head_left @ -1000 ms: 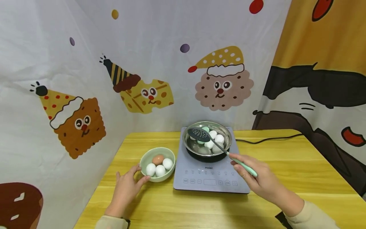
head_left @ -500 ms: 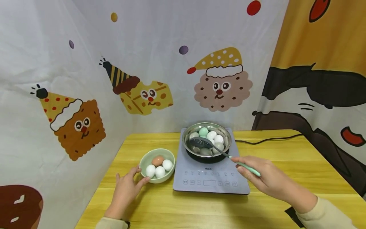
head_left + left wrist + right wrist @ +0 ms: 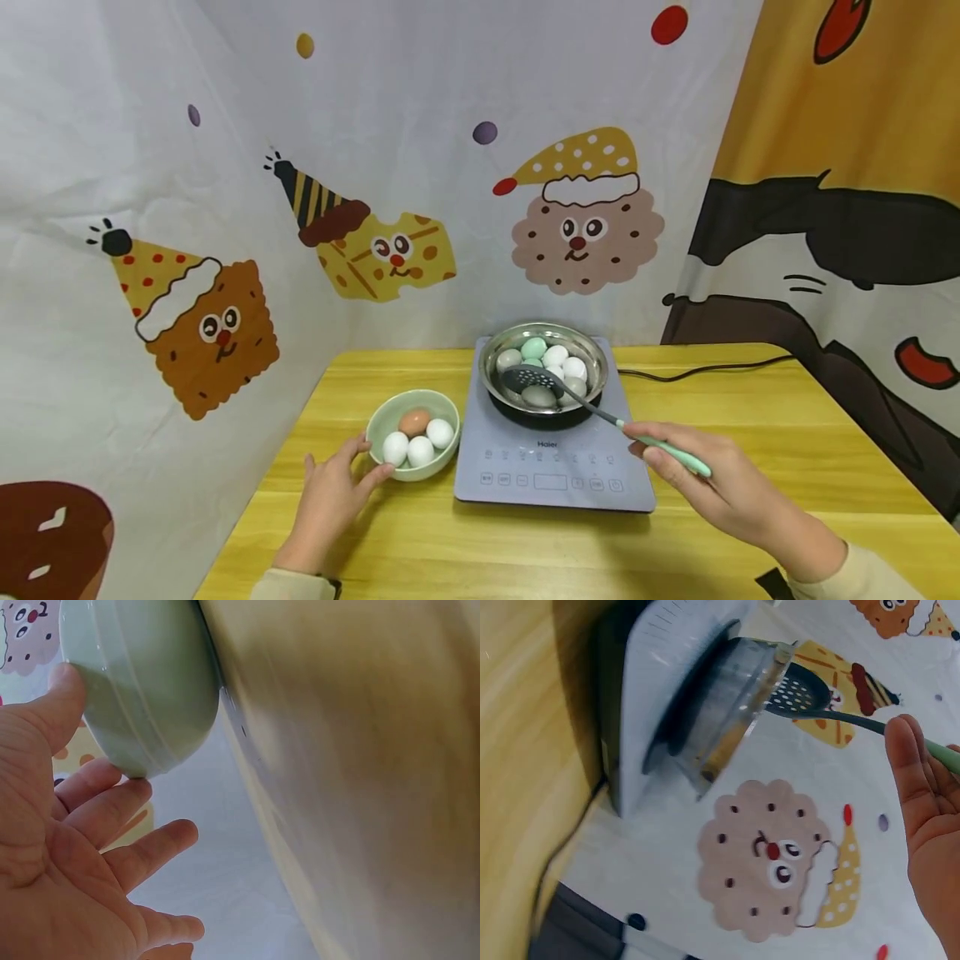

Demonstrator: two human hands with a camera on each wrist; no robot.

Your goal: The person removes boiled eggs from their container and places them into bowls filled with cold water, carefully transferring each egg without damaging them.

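My right hand grips the mint-green handle of a slotted spoon. Its dark perforated head lies within the rim of a steel pan, partly over the eggs. White, grey and pale green eggs fill much of the pan. At the left, a light green bowl holds a brown egg and several white ones. My left hand touches the bowl's left side with thumb and fingertips. In the left wrist view, the fingers are spread, the lower ones off the bowl.
The pan stands on a grey-blue Haier induction cooker, close to the bowl's right side. A black cord runs right from behind the cooker across the wooden table. A cartoon-printed curtain hangs behind and at the left.
My right hand has moved right and slightly down. The spoon's head has shifted right and lower, from across the pan's left rim to among the eggs. My left hand stays at the bowl.
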